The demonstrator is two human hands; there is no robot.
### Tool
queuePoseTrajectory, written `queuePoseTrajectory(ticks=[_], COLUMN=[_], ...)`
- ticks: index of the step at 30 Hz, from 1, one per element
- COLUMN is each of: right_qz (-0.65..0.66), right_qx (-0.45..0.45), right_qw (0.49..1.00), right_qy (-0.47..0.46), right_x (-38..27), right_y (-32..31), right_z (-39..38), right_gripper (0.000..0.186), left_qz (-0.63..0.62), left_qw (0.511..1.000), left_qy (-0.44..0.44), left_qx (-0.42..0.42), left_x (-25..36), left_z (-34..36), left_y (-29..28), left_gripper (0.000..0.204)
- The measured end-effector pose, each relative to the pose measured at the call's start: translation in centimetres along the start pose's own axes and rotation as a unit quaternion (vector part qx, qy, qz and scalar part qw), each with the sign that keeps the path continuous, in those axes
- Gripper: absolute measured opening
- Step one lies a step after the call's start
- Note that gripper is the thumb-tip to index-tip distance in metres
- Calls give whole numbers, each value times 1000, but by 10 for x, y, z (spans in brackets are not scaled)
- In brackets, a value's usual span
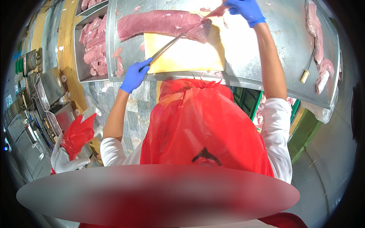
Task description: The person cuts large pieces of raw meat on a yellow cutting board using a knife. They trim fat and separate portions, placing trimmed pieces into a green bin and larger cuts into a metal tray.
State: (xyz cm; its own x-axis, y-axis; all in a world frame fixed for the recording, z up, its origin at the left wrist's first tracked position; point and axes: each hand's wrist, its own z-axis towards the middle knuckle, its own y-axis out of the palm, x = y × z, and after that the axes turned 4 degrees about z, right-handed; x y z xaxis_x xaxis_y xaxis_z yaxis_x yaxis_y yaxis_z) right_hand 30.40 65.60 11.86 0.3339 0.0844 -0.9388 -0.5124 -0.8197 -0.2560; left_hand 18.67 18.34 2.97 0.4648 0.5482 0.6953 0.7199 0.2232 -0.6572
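My left hand (134, 77), in a blue glove, is closed round the handle of a knife (166, 47). The blade slants up to the right, and its tip meets the right end of a long pink meat loin (156, 23). This loin lies across the far part of a pale yellow cutting board (182, 59) and reaches past its left edge. My right hand (247, 10), also blue-gloved, is up at the far right of the board. Its fingers grip a thin meat strip (217, 12) that stretches from the loin's right end.
Left of the metal table (243, 64) stands a metal tray (77, 57) of meat pieces. At the right lie a long meat strip (318, 38) and a thin tool with a pale handle (304, 76). Green crates (245, 99) sit below. Another person in red (79, 133) is at left.
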Motion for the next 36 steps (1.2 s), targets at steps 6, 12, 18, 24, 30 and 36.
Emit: queuePoseTrajectory(ticks=[6,12,18,24,30,36], right_qz=[66,-27,-204,-301,-123,-367], right_qx=[60,143,439,557,224,-60], right_qw=[996,984,866,774,945,906], right_qy=[-6,-103,-126,24,206,-200], right_x=[-44,-55,-39,142,243,70], right_y=[-70,-139,-235,-246,-75,166], right_z=[-44,-108,-317,-445,-294,-41], right_gripper=[18,28,21,25,86,113], left_qz=[-10,-156,-342,-350,-242,78], left_qw=[999,985,935,898,923,966], left_qy=[37,54,-26,-180,-191,-112], left_qx=[-26,47,94,198,228,219], left_x=[90,134,71,26,12,43], left_z=[37,113,86,42,51,124], left_y=[24,68,51,22,8,7], left_gripper=[38,38,41,40,30,26])
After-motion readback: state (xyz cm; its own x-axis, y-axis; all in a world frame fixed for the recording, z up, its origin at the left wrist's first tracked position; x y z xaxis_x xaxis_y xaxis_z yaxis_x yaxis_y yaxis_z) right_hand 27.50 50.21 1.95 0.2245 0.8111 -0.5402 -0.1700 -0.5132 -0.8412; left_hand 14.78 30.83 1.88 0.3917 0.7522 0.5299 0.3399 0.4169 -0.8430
